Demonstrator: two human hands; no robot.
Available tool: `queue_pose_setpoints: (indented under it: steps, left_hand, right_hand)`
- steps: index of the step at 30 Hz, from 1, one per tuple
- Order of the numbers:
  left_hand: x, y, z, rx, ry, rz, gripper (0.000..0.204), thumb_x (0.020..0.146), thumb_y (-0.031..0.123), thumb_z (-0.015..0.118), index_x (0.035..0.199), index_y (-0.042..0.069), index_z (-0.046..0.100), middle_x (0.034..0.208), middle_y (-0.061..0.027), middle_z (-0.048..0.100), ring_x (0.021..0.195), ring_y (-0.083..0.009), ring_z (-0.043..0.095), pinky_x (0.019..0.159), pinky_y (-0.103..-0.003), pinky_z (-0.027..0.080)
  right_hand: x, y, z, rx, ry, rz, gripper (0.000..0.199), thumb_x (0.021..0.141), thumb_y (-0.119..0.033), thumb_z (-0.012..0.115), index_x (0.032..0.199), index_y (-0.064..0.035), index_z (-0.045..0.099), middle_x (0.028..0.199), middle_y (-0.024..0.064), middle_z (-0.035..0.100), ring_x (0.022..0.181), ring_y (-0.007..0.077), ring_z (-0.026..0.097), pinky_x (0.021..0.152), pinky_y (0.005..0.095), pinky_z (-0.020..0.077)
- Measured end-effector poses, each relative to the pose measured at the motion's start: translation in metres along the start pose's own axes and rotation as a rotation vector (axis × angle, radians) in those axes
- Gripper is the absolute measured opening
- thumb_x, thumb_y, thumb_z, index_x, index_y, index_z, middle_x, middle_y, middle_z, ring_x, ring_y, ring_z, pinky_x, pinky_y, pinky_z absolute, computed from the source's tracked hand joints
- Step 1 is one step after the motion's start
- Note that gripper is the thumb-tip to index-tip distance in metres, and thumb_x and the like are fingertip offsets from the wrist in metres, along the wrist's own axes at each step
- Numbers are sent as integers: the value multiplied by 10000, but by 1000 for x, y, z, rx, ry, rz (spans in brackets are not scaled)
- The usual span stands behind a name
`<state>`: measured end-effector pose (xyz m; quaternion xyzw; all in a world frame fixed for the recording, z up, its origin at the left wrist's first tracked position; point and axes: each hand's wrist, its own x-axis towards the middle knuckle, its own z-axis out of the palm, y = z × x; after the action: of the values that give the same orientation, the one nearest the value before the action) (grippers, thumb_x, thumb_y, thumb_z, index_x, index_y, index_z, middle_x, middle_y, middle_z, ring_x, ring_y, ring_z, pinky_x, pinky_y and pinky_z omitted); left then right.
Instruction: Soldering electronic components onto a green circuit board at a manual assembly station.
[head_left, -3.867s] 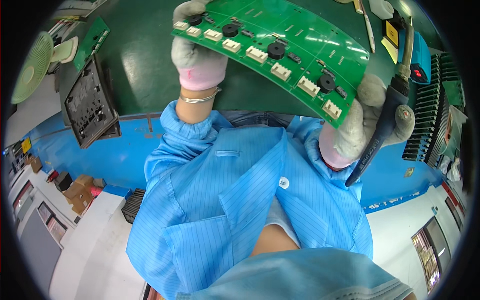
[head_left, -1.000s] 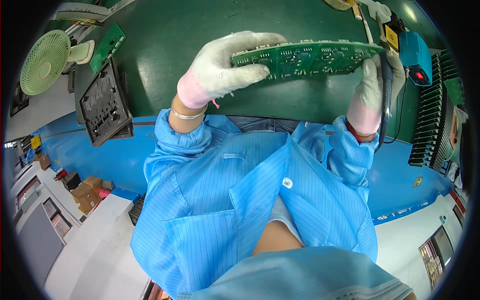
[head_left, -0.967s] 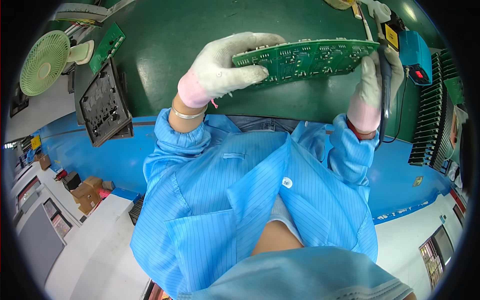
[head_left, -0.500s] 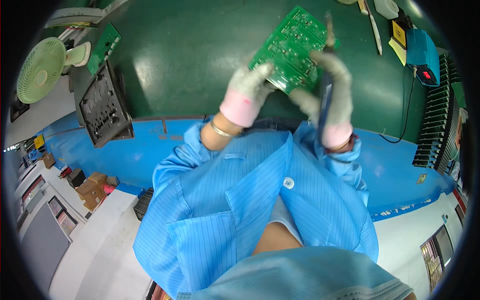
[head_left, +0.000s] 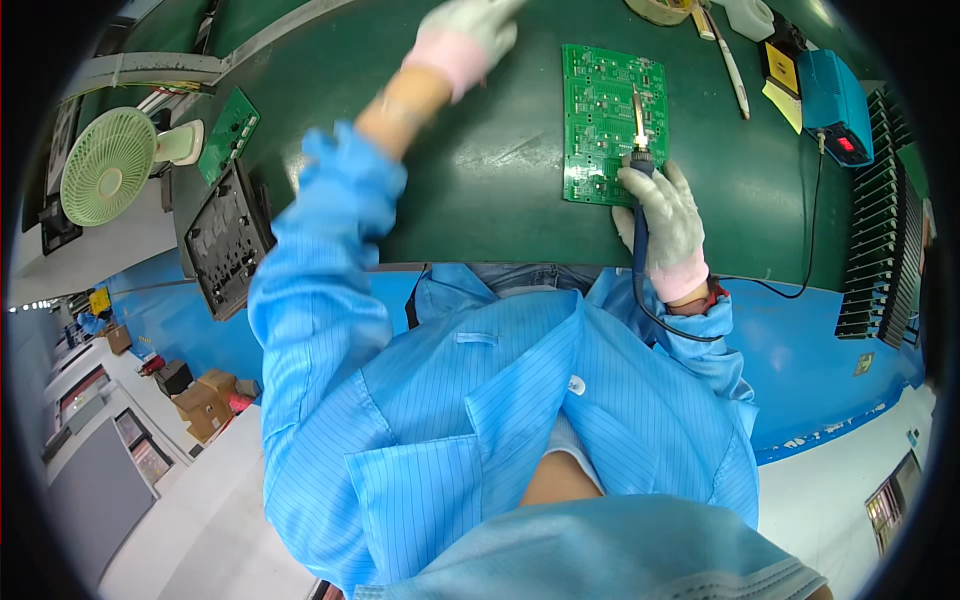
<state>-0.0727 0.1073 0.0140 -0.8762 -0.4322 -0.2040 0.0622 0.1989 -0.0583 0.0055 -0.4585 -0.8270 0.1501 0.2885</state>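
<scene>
My right hand, in a white glove with a pink cuff, holds a dark blue soldering iron between thumb and fingers. The iron's bare metal tip points away from me over a green circuit board. Whether the tip touches the board I cannot tell. The board lies on the green table, its near edge by my right fingers. My left hand, gloved the same way, reaches to the far side, left of the board and apart from it. Its fingers look stretched out, slightly blurred and partly cut by the upper edge; nothing shows in them.
At the right stand a blue soldering station with a lit red display and a black slotted rack. A white pen-like tool lies behind. A light green fan, another circuit board and a black tray are at the left.
My left hand has let go of the circuit board and moved away, far and left. The board now lies flat and straighter on the table. The soldering iron's tip has come over it.
</scene>
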Motion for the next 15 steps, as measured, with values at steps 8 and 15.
queue_pose_setpoints:
  steps: [8,15]
  left_hand:
    - [86,-77,60,-69,-180,85,128,850,170,566,927,82,617,899,-148,602,845,-357,608,755,-439,495]
    - [-19,31,-8,-290,-70,-19,108,851,157,565,914,79,605,788,-160,600,757,-337,616,679,-427,504]
  right_hand:
    - [0,2,-3,85,142,-23,465,701,-46,752,1129,-61,573,1081,163,638,1006,362,598,978,459,422]
    - [-23,11,28,516,502,-135,386,926,-182,633,1229,-37,441,1077,262,635,1087,331,601,965,455,447]
